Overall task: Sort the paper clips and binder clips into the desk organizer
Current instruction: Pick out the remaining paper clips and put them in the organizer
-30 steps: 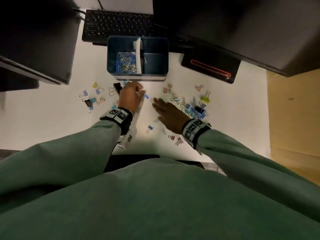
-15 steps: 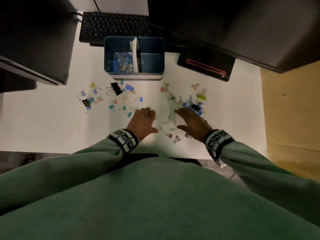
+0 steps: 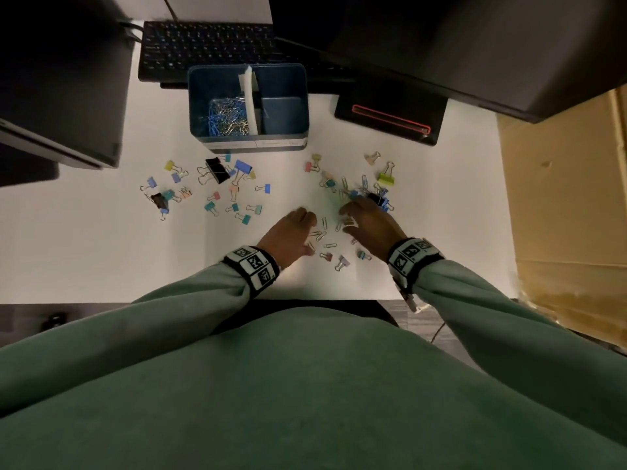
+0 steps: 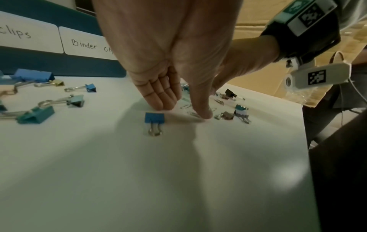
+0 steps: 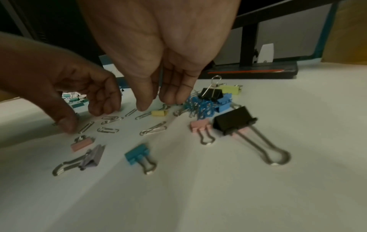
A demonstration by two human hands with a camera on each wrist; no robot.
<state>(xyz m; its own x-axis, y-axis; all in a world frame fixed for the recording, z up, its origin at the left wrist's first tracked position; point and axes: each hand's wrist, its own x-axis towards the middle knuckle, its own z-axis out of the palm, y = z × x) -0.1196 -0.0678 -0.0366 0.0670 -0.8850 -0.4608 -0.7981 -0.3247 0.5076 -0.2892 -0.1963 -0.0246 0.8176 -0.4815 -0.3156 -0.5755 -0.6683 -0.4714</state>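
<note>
The blue desk organizer (image 3: 203, 96) stands at the back, with paper clips (image 3: 227, 117) in its left compartment; its labels read "clips" and "Binder clips" (image 4: 85, 44). Several silver paper clips (image 3: 322, 232) (image 5: 108, 130) lie between my hands. My left hand (image 3: 307, 232) (image 4: 182, 109) reaches down to the desk, its thumb tip pressing beside a paper clip and its fingertips touching the surface, holding nothing. My right hand (image 3: 346, 220) (image 5: 157, 102) hovers with fingers hanging just above the clips, also holding nothing. A blue binder clip (image 4: 154, 119) lies just in front of the left fingers.
Coloured binder clips are scattered at the left (image 3: 217, 184) and right (image 3: 380, 191), with a tangle of blue paper clips (image 5: 200, 106) and black binder clips (image 5: 234, 122). A keyboard (image 3: 207, 45), a monitor base (image 3: 390, 117) and a cardboard box (image 3: 559, 215) border the desk.
My left hand has drawn back from the organizer's front to the loose paper clips near me. The right hand has shifted right and nearer. Over the last half second, little moved.
</note>
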